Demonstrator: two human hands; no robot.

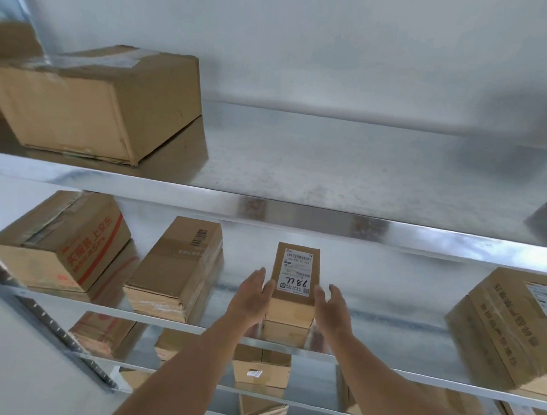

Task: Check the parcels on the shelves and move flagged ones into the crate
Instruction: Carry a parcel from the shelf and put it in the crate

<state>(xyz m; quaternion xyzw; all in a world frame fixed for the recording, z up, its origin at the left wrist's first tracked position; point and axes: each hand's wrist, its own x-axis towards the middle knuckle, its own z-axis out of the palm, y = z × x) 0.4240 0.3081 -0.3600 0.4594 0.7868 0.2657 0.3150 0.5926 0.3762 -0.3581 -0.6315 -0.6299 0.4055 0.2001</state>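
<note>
Head view faces the near shelves [297,214] closely.

1. A small labelled parcel [295,282] stood on the middle shelf [385,337].
2. The left hand [253,292] and right hand [331,307] flanked it, fingers straight.
3. Larger boxes [175,265] sat nearby.

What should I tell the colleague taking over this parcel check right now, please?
Left hand and right hand: both open, fingers straight, flanking the small labelled parcel on the middle shelf; the left fingers seem to touch its side.
Parcel stands on the shelf, label up, handwritten digits on it.
Crate: not in view.
Done: nothing visibly moved.
Left: read the label, crate it if flagged, then check the other boxes.
</note>
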